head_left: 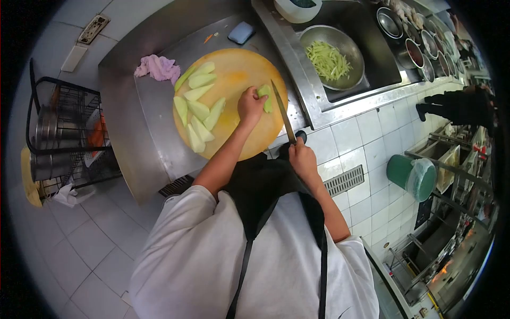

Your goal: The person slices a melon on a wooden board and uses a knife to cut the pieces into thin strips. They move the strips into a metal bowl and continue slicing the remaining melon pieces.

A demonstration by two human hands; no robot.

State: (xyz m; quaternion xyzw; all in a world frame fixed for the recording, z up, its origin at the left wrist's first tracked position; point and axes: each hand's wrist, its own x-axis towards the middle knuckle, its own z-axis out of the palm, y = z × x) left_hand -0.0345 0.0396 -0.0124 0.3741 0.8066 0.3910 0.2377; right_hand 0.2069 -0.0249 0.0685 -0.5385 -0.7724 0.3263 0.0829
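Note:
On the round yellowish cutting board (239, 139), my left hand (252, 106) grips a pale green vegetable piece (264, 99) near the right side. My right hand (303, 159) is closed around the handle of a long knife (283, 113), just off the board's lower right edge. The blade points up and to the left, beside the held piece and with a small gap from it. Several larger pale green slices (198, 109) lie on the left part of the board.
A metal bowl of green strips (357, 69) stands in the sink (383, 74). A pink cloth (158, 68) and a blue sponge (241, 33) lie on the metal counter (154, 114). Metal bowls (390, 22) stand right; a person in dark clothes (459, 106) is beyond.

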